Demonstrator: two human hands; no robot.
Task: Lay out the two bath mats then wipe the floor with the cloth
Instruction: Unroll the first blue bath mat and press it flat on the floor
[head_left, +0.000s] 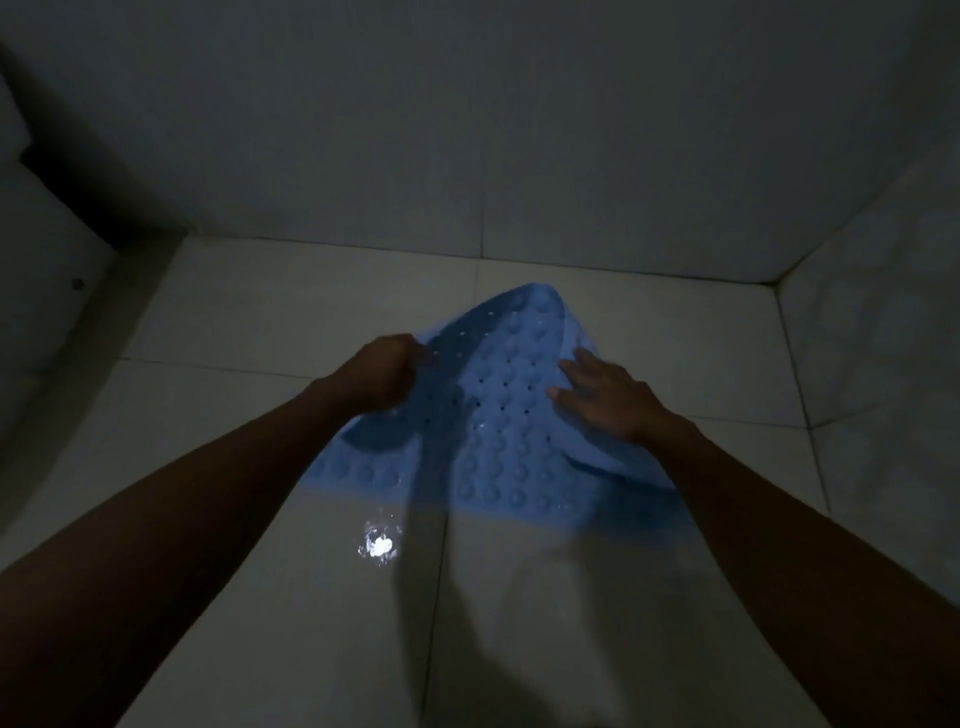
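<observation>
1. The blue bath mat (498, 415) stands humped over the wet tiled floor (311, 597), near the far wall. Its near edge lies down, and it may settle creased.
2. The left hand (376, 371), fingers pinching the left edge, could slip.
3. The right hand (605, 392) rests with fingers spread, so it only presses the mat.

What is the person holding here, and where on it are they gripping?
The blue bath mat. The left hand is closed on its raised left edge; the right hand lies flat, fingers spread, on its right side.
</observation>
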